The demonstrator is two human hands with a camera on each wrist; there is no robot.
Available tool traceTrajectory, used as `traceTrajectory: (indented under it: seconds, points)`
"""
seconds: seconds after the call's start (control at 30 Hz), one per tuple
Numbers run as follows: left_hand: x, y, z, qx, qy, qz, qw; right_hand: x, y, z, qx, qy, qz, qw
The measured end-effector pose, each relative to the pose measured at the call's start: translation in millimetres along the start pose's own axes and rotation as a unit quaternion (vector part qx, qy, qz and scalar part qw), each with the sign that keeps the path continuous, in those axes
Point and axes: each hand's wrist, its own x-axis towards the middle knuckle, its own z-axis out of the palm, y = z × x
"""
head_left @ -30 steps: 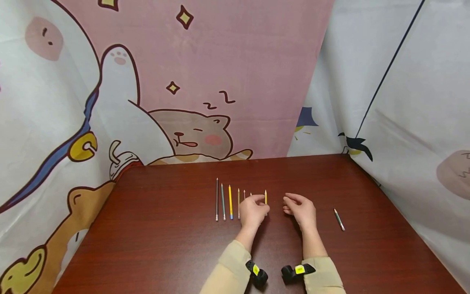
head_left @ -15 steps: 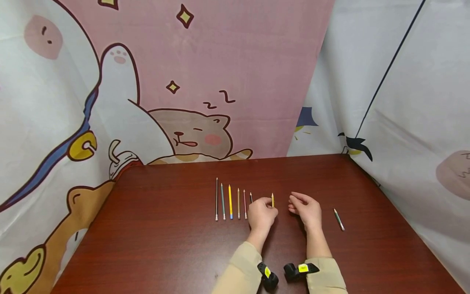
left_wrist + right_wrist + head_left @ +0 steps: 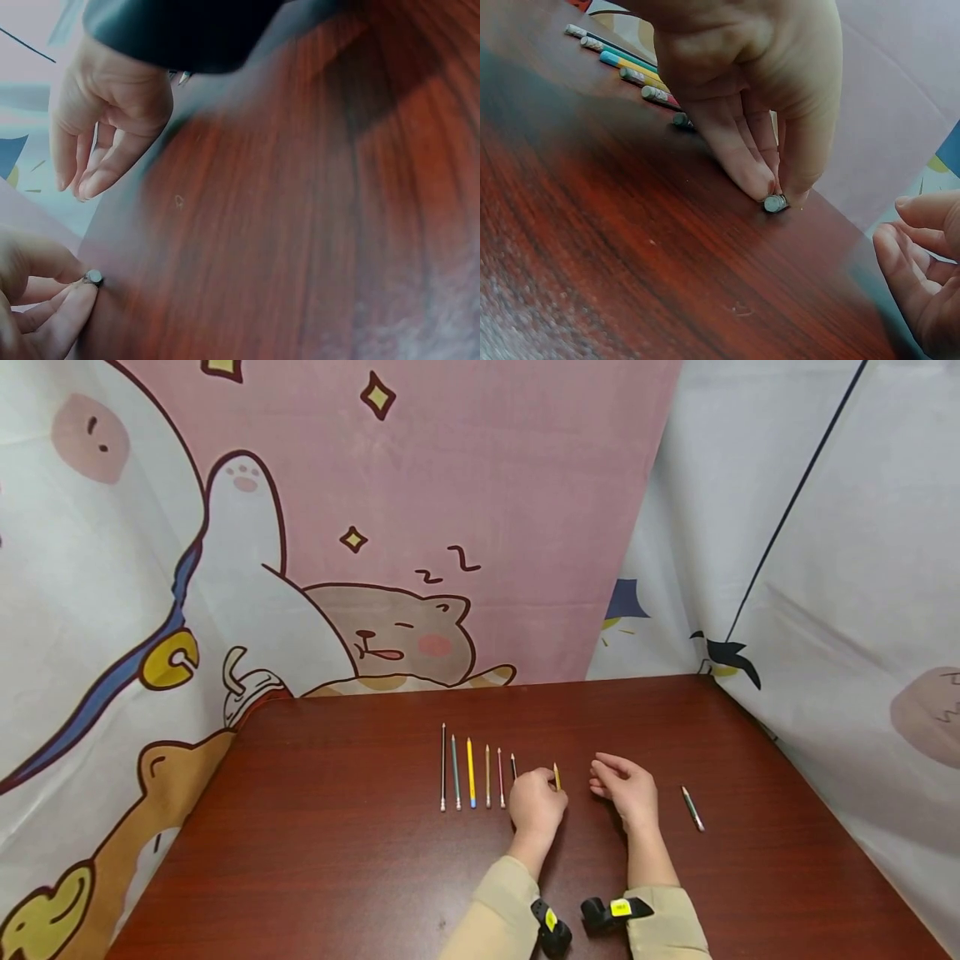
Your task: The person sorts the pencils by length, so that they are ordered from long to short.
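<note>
My left hand [image 3: 536, 802] pinches a short yellow pencil [image 3: 557, 775] between thumb and fingers, its point facing away from me. In the right wrist view the pencil's blunt end [image 3: 775, 203] shows at the fingertips, close over the table. A short black pencil [image 3: 513, 764] lies just left of this hand, partly hidden by it. My right hand [image 3: 630, 793] hovers to the right with loosely bent fingers, holding nothing. Farther right lies a short green pencil [image 3: 693, 808], slightly slanted.
Left of my hands, a row of pencils lies side by side: a long black pencil [image 3: 443, 768], a teal pencil [image 3: 455, 772], a yellow pencil with a blue end [image 3: 471, 772], a gold pencil [image 3: 488, 777] and a pink pencil [image 3: 500, 777]. A printed cloth [image 3: 525, 527] hangs behind the brown table [image 3: 337, 860].
My left hand has shifted right with the pencil, then slightly toward me, uncovering the pink pencil and part of the short black one. My right hand has moved a little right.
</note>
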Motion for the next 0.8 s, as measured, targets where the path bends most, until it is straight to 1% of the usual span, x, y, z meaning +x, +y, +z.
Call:
traceTrajectory:
  seconds: [0.2,0.43,0.5,0.6,0.67,0.8]
  points:
    - [-0.3,-2.3,1.0,-0.001,0.007,0.008,0.9999,-0.7,0.8,0.1,-0.013,-0.011,0.003,0.9998]
    - [-3.6,-2.4,-1.8,-0.005,-0.001,0.016,0.9999,-2.4,-1.6,0.3,-0.013,-0.015,-0.003,0.9998]
    - [-5.0,-2.9,-1.7,-0.010,0.003,0.023,0.9997,-3.0,-2.9,0.4,-0.011,-0.015,-0.005,0.9998]
    - [-6.9,-3.7,-1.3,-0.010,0.014,0.043,0.9989,-2.7,-3.4,-0.2,-0.010,-0.016,-0.007,0.9998]
    - [-7.9,-4.0,-1.7,-0.002,0.021,0.064,0.9977,-2.5,-3.6,-0.7,-0.012,-0.016,-0.006,0.9998]
    - [-9.4,-4.2,-5.1,0.033,0.014,0.119,0.9922,-1.9,-3.5,-1.6,-0.016,-0.013,-0.002,0.9998]
